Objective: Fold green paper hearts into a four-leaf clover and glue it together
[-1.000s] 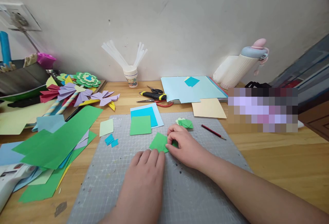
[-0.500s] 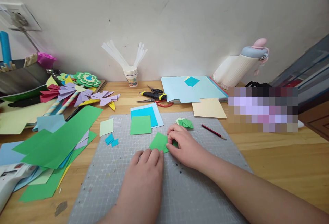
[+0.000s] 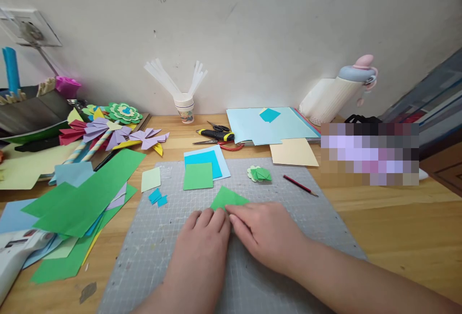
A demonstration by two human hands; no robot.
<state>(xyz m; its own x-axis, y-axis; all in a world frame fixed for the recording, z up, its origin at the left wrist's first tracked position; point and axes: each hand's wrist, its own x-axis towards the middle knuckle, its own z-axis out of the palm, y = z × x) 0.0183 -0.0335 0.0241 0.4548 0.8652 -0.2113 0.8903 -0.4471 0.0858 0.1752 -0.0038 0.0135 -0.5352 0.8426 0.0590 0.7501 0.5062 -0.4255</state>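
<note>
A green paper piece (image 3: 228, 197) lies on the grey cutting mat (image 3: 162, 246), its upper part showing beyond my fingers and its lower edge hidden. My left hand (image 3: 204, 246) rests palm down on its lower left edge, fingers together and tips pressed on it. My right hand (image 3: 269, 232) meets it from the right, index fingertip on the paper close to my left fingers, thumb just below. A folded green piece on a pale scalloped shape (image 3: 260, 174) lies beyond. To the left are a green square (image 3: 198, 176) and small blue pieces (image 3: 158, 197).
Green paper sheets (image 3: 86, 198) and a white glue gun (image 3: 18, 251) lie at left. Behind are paper flowers (image 3: 124, 112), a paper cup (image 3: 186, 109), a yellow-black cutter (image 3: 215, 134) and scissors. A pencil (image 3: 300, 185) lies right; a bottle (image 3: 342, 88) leans at the wall.
My right hand has moved down and left, from the paper's right side to its lower edge beside my left hand. The folded green piece is now fully uncovered.
</note>
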